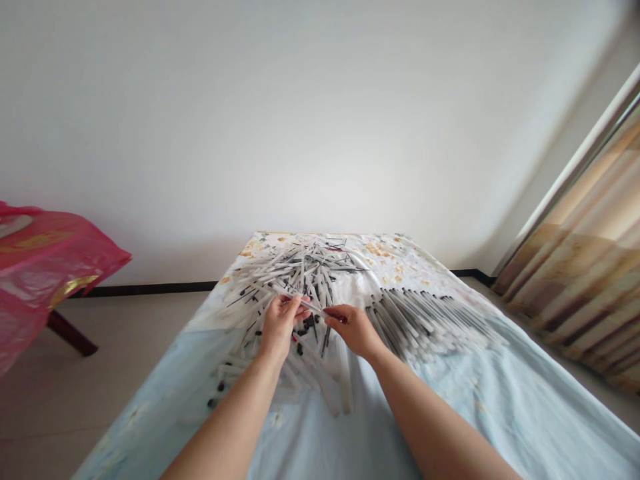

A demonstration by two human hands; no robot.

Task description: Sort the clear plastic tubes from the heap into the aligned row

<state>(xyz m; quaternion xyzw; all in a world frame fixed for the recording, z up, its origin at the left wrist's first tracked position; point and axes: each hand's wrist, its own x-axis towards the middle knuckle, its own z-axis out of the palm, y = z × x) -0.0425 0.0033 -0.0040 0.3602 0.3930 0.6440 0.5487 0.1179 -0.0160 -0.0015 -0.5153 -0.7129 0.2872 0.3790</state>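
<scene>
Over the middle of the table, my left hand [278, 328] and my right hand [356, 331] hold a slim, whitish pen barrel [314, 307] slantwise between them. Fingers and thumb of the left pinch its far-left end, while the right grips the lower right end. Whether anything is inside the barrel is too small to tell. Beneath and beyond the hands spreads a loose heap of pen parts [300, 267]: pale translucent barrels, thin dark refills and small black caps. To the right of my right hand lies a row of pens [430, 320], side by side, their black ends pointing away.
A cloth [505, 413], light blue in front and floral white behind, covers the table. The table's far edge faces a white wall [320, 120]. At left stands another table under a pink plastic cover [60, 253]. A striped curtain [585, 267] hangs at right.
</scene>
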